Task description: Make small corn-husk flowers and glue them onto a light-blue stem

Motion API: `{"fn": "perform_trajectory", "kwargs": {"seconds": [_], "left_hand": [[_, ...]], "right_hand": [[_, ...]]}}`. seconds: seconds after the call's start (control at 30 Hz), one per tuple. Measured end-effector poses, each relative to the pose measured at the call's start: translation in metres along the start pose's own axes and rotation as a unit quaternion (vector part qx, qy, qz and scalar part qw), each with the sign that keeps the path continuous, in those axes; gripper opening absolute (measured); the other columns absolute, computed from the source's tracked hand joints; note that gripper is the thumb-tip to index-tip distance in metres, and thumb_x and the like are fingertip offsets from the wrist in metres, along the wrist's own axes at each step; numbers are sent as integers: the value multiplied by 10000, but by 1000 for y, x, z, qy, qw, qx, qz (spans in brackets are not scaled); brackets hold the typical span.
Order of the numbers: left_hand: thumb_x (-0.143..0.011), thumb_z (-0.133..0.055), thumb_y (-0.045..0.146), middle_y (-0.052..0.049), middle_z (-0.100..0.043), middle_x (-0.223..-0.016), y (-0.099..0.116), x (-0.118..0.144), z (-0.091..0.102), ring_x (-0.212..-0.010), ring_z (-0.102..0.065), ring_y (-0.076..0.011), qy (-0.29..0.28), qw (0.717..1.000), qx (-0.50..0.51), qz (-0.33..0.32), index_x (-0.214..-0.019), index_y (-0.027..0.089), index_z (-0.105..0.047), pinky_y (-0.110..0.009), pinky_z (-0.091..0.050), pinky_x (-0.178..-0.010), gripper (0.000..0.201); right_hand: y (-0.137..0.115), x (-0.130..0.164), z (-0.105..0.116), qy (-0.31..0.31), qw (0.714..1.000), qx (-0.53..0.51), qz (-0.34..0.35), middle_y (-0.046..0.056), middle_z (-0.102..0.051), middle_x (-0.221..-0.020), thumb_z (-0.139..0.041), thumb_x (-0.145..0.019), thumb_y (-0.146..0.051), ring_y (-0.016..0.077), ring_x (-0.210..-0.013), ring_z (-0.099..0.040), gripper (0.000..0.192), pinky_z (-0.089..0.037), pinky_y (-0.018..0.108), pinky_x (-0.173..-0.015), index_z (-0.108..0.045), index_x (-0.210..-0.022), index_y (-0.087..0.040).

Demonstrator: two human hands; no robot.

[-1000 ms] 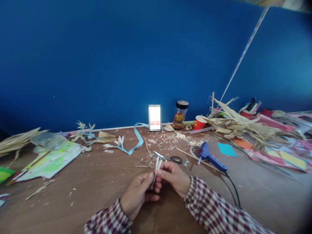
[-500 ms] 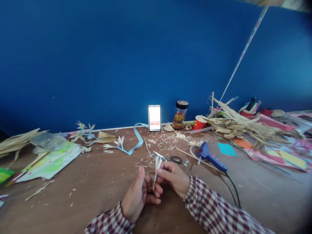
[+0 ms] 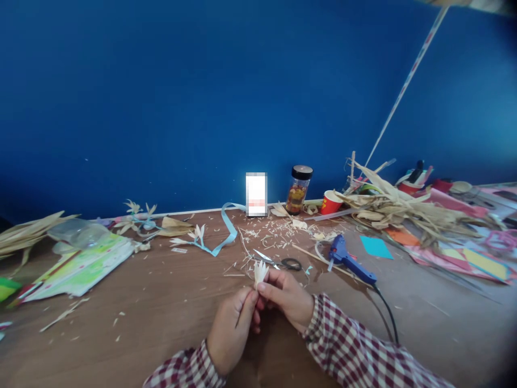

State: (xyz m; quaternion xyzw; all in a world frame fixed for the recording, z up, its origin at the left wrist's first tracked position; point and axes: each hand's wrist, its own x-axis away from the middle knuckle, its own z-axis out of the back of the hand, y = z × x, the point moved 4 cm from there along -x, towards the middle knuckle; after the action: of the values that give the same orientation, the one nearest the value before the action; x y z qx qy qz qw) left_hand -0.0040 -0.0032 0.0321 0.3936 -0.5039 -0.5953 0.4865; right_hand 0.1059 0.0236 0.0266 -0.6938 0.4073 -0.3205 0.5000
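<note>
A small pale flower (image 3: pixel 260 273), which looks made of dry corn husk, stands upright between my hands, petals on top. My right hand (image 3: pixel 288 296) pinches it at the base of the petals. Just below, my left hand (image 3: pixel 233 323) has its thumb and fingers closed on the stem, which they now hide. Beyond the flower lie scissors (image 3: pixel 291 263) with dark handles, blades pointing to the far left. Farther left rests a similar flower spray (image 3: pixel 197 238) joined to a light blue ribbon (image 3: pixel 231 236).
A blue glue gun (image 3: pixel 351 260) with a black cord lies to the right, near a turquoise paper square (image 3: pixel 376 247). Husk strips (image 3: pixel 404 207) are heaped at the back right, past a red paper cup (image 3: pixel 331 202) and a jar (image 3: pixel 299 191). Painted paper (image 3: pixel 86 264) lies at left.
My left thumb and fingers, spread beside the stem before, have closed around it. The right hand keeps its pinch in nearly the same place.
</note>
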Motion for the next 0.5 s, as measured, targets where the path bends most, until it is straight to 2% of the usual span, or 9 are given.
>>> {"fn": "perform_trajectory", "kwargs": {"seconds": [0.1,0.2,0.27,0.4,0.5], "left_hand": [[-804,-414,419,28,-493,-492,-5,0,-3,-415,-491,-88,-23,996,77,47,-657,152,-525,-208,-398,-452,325],[-807,-360,476,4,-522,-544,-12,0,-7,-464,-500,-103,-49,972,203,105,-729,138,-548,-251,-456,-484,394],[-811,-305,511,-17,-542,-570,-15,0,-8,-502,-509,-116,-47,961,242,123,-760,128,-560,-281,-480,-508,463],[-761,-458,476,4,-534,-535,-15,0,-7,-436,-506,-94,-38,984,142,99,-707,122,-553,-231,-449,-456,370],[-780,-445,443,17,-531,-526,-13,0,-7,-412,-518,-88,-37,993,86,74,-709,132,-543,-201,-414,-428,334]], "right_hand": [[1,1,-1,1,1000,-6,-12,-30,-519,-540,-561,-761,-379,59,-460,-456,259,-291,188,-446,-500,-703,-133],[1,1,0,7,1000,-12,-16,-46,-491,-528,-566,-747,-409,65,-442,-463,280,-287,193,-437,-495,-721,-140],[2,0,1,17,1000,-15,-17,-54,-476,-522,-584,-722,-429,60,-428,-447,303,-286,193,-431,-494,-718,-140],[3,-2,5,48,999,-18,-10,-57,-479,-524,-630,-692,-390,42,-443,-417,289,-300,180,-450,-502,-688,-130],[3,-1,5,47,999,-13,-8,-54,-495,-508,-640,-685,-378,45,-443,-425,280,-300,177,-448,-509,-691,-131]]}}
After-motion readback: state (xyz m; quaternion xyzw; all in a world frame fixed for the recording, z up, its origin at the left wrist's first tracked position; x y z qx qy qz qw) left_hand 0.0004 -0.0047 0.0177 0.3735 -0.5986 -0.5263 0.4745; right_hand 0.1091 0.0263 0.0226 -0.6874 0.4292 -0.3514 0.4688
